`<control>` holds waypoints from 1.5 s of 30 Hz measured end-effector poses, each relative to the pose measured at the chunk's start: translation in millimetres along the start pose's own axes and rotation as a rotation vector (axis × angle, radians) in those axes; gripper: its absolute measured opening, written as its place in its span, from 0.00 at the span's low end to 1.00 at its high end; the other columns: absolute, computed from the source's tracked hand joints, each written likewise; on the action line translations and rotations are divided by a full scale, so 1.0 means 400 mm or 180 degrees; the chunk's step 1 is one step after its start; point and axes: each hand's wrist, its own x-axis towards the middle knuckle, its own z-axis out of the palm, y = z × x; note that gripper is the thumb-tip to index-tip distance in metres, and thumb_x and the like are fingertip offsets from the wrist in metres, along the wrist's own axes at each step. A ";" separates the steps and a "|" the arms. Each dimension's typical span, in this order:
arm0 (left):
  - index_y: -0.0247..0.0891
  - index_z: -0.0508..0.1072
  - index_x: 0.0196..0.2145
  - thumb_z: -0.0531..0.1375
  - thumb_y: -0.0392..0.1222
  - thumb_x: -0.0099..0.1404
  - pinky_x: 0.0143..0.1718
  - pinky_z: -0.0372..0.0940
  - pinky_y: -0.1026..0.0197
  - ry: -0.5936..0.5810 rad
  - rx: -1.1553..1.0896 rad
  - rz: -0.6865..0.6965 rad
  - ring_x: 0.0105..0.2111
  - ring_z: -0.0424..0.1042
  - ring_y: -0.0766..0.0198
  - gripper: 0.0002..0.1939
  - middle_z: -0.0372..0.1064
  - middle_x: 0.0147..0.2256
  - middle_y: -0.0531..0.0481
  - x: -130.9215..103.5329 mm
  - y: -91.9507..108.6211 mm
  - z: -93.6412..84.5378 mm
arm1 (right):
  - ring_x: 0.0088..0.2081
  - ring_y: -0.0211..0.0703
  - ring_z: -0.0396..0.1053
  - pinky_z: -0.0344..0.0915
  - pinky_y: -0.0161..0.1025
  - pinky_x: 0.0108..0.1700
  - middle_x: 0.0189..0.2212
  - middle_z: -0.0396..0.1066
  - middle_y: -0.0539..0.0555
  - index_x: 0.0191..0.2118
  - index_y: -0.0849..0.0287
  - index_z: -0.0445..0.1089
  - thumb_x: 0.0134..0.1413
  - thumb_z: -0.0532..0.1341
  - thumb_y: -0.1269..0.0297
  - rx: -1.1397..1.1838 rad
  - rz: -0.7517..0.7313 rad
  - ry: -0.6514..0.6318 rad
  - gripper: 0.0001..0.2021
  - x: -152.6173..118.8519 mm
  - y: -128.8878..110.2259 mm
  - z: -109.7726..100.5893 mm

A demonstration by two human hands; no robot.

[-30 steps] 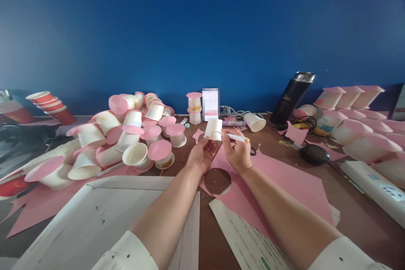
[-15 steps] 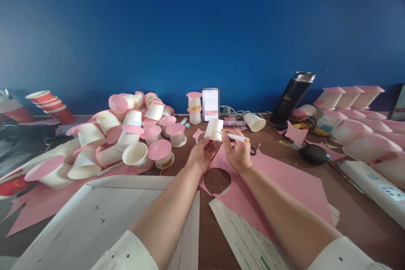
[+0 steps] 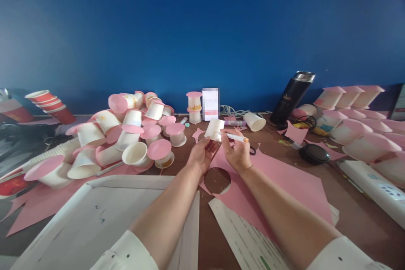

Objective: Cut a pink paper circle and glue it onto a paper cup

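My left hand (image 3: 203,152) is closed on the lower part of a white paper cup (image 3: 215,128), which is held tilted above the table. Between the fingers of my right hand (image 3: 236,152) is a white marker pen (image 3: 234,137) with an orange end; its tip points left at the cup. Yellow-brown lines show on the cup near the tip. Below both hands lies a large pink paper sheet (image 3: 284,181) with a round hole cut in it. A phone-like white screen (image 3: 210,104) stands upright behind the cup.
Many paper cups with pink discs (image 3: 160,149) are heaped at the left; more pink-topped cups (image 3: 367,145) stand at the right. A black thermos (image 3: 292,99) leans near the wall. A power strip (image 3: 376,187), a loose white cup (image 3: 255,122) and stacked red cups (image 3: 52,105) also lie around.
The cup has tilted slightly and moved a little to the right. My right hand and the pen have shifted very slightly; the other things stay put.
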 end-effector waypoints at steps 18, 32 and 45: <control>0.31 0.69 0.26 0.55 0.27 0.63 0.32 0.68 0.67 -0.0050 0.0115 0.0046 0.23 0.69 0.71 0.08 0.68 0.22 0.50 -0.004 -0.004 0.001 | 0.37 0.45 0.73 0.70 0.41 0.41 0.34 0.75 0.56 0.36 0.57 0.72 0.59 0.56 0.63 -0.0055 0.0019 -0.0004 0.08 0.001 -0.004 -0.001; 0.31 0.69 0.27 0.55 0.27 0.62 0.34 0.67 0.66 -0.0054 0.0102 0.0108 0.23 0.69 0.71 0.08 0.67 0.22 0.51 0.001 -0.007 -0.001 | 0.37 0.45 0.73 0.69 0.41 0.41 0.33 0.75 0.57 0.36 0.58 0.72 0.59 0.57 0.64 -0.0045 0.0019 -0.0033 0.07 0.001 -0.005 -0.001; 0.31 0.69 0.27 0.55 0.27 0.62 0.33 0.67 0.67 -0.0012 0.0107 0.0098 0.23 0.69 0.71 0.08 0.68 0.23 0.50 -0.005 -0.004 0.006 | 0.37 0.45 0.72 0.69 0.41 0.41 0.34 0.75 0.56 0.37 0.57 0.72 0.59 0.56 0.64 0.0056 0.0067 -0.0037 0.08 0.000 -0.006 -0.001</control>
